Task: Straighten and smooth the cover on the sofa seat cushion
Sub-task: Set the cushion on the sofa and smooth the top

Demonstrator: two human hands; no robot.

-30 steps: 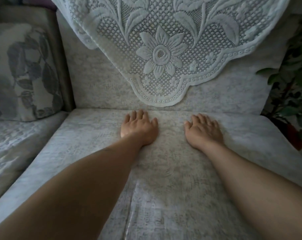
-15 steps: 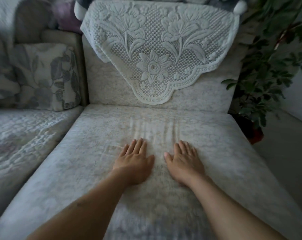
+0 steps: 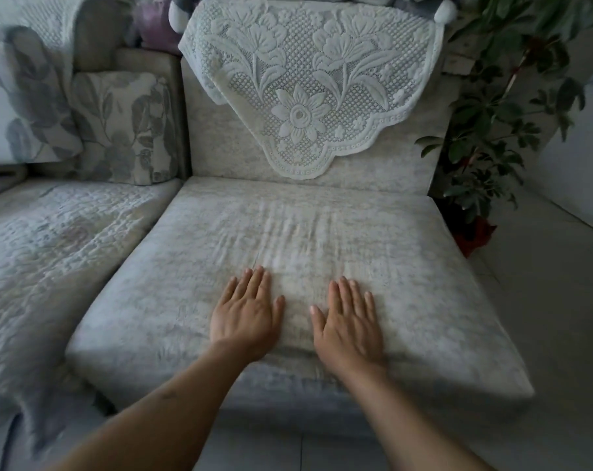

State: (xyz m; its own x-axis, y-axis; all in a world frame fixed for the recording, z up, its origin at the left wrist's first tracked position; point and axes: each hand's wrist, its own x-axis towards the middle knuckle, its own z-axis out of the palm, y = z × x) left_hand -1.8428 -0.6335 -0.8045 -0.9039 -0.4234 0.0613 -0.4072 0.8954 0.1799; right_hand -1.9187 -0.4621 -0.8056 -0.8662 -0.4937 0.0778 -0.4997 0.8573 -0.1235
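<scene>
Under my flat left hand (image 3: 246, 316) and right hand (image 3: 349, 322), fingers straight and holding nothing, the cover (image 3: 424, 283) lies pressed, palms side by side to flatten the fine ridges (image 3: 298, 229) beyond my fingertips.

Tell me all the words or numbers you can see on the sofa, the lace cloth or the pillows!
There are none to read. The lace cloth on the sofa back has only flowers and leaves, the pillow has a leaf print, and the seat cover under the left hand and right hand is plain mottled fabric. The plant and its red pot show no label.
</scene>
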